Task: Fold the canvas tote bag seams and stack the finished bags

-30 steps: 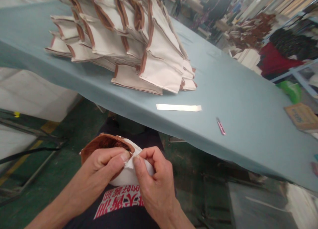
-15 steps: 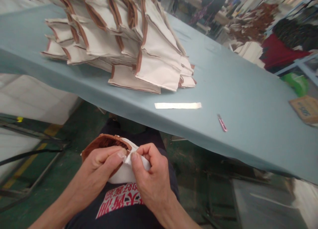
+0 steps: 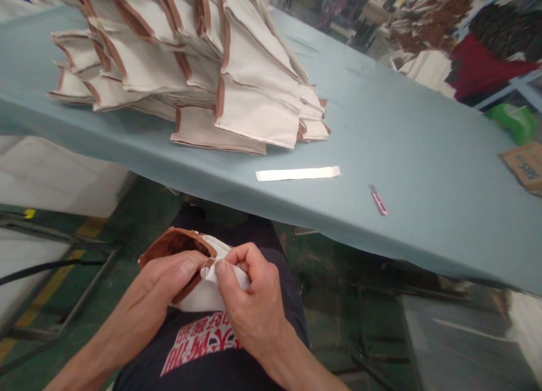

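Note:
A white fabric piece with a brown lining (image 3: 192, 298) rests on my lap, its brown-edged mouth gaping toward the left. My left hand (image 3: 165, 281) pinches the brown rim, thumb on top and the other fingers tucked inside or under. Close beside it, my right hand (image 3: 254, 292) grips a bunched white flap of the same piece between thumb and forefinger. The two thumbs are a short way apart at the edge. Under the piece is a dark apron (image 3: 212, 368) with red and white lettering.
A blue-covered table (image 3: 402, 153) stretches ahead. It bears a heap of similar white pieces with brown edges (image 3: 258, 108), a white strip (image 3: 298, 174) and a small pink-handled cutter (image 3: 378, 200). A cardboard piece (image 3: 525, 168) lies at the right. A metal frame (image 3: 84, 300) stands at left.
My left thumb has drawn back slightly from the white flap, and my right hand has shifted a little left. The view has also turned slightly, moving the heap leftward.

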Available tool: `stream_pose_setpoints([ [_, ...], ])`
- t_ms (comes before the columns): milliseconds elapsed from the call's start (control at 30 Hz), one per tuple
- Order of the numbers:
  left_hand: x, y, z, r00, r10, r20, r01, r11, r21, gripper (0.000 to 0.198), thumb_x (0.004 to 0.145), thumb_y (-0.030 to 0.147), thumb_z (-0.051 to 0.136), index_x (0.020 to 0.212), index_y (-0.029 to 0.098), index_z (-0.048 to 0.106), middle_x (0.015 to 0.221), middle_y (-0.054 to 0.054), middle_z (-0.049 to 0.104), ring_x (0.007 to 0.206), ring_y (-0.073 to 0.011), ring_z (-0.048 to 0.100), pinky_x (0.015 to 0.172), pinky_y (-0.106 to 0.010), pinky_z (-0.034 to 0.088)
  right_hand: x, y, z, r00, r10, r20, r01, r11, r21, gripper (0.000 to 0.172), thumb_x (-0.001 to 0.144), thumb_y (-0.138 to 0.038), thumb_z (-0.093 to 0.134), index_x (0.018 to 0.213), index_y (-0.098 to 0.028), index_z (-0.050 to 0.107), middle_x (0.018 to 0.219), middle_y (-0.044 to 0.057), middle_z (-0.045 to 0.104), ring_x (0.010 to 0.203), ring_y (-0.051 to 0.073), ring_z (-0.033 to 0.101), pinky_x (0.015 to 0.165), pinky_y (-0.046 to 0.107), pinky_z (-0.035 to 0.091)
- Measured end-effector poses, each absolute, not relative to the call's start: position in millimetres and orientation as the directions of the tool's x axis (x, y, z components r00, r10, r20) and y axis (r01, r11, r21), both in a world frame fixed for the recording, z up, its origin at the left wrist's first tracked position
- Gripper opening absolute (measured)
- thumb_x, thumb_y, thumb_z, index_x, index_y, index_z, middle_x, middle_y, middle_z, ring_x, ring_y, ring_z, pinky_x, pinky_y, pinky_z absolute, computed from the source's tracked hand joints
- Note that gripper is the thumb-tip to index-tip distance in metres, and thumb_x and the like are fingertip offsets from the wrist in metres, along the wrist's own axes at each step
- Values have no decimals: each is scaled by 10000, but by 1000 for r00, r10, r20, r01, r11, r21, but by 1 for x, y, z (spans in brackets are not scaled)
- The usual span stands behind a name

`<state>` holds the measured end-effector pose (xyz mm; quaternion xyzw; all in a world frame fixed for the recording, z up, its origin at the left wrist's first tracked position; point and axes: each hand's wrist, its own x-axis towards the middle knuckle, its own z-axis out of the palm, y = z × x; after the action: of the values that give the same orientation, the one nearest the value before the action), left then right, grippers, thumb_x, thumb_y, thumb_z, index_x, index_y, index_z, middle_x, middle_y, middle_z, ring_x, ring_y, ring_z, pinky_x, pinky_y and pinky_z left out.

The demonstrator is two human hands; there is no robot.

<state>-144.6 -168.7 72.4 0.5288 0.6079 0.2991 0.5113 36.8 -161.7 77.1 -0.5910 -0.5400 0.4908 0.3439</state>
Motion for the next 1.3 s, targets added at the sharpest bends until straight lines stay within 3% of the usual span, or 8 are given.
stream_pose_setpoints([
  [100,-137,-171,78,37,946,-322,281,300,912,460,1020,585,673,761,232,812,702,12,755,635,-170,632,566,-209,500,36,-161,72,-54,978,-203,310,-177,-934,247,957,-459,631,819,-256,602,640,-39,622,534,145,514,536,268,340],
  [333,-127,-166,81,12,986,-165,351,151,924,419,961,461,673,633,215,760,575,24,699,497,-138,618,454,-167,484,35,-162,66,-43,984,-170,313,-148,-938,214,941,-430,627,819,-255,610,639,-38,625,544,151,536,568,275,364],
  [500,-123,-168,83,13,989,-145,366,130,921,346,948,423,671,697,220,796,589,27,735,486,-143,652,446,-168,500,35,-162,66,-55,982,-182,320,-155,-935,226,952,-443,612,821,-260,594,631,-44,608,535,151,520,559,277,361],
  [667,-126,-176,75,33,997,-75,437,53,898,347,1008,418,651,749,229,783,604,39,738,492,-140,653,466,-184,481,34,-163,66,-64,981,-184,320,-155,-935,252,968,-463,616,822,-259,601,650,-35,633,554,159,553,555,280,368],
  [800,-127,-183,70,34,999,-7,440,-9,898,345,1100,418,603,857,244,773,660,64,720,547,-136,620,570,-222,491,33,-164,67,-58,983,-173,315,-146,-938,245,962,-447,619,809,-256,601,677,-24,659,596,167,598,575,283,385],
  [900,-125,-188,72,31,999,-32,442,15,897,341,1136,409,546,908,249,743,705,67,704,590,-149,607,621,-255,486,32,-164,69,-73,978,-194,286,-166,-944,241,956,-445,630,811,-256,596,664,-35,635,593,161,574,577,281,387],
  [1100,-125,-191,75,-10,1000,-16,402,18,915,341,1118,401,552,830,262,671,675,66,632,564,-154,501,626,-268,489,30,-162,76,-175,934,-310,129,-291,-948,264,929,-472,663,812,-253,573,667,-54,577,576,130,470,551,258,375],
  [1300,-134,-190,82,-8,997,-74,368,72,927,358,1063,460,581,785,284,722,655,39,654,562,-166,545,589,-274,512,26,-163,86,-229,901,-369,63,-365,-929,281,916,-464,681,797,-255,537,656,-57,522,597,123,409,545,244,334],
])
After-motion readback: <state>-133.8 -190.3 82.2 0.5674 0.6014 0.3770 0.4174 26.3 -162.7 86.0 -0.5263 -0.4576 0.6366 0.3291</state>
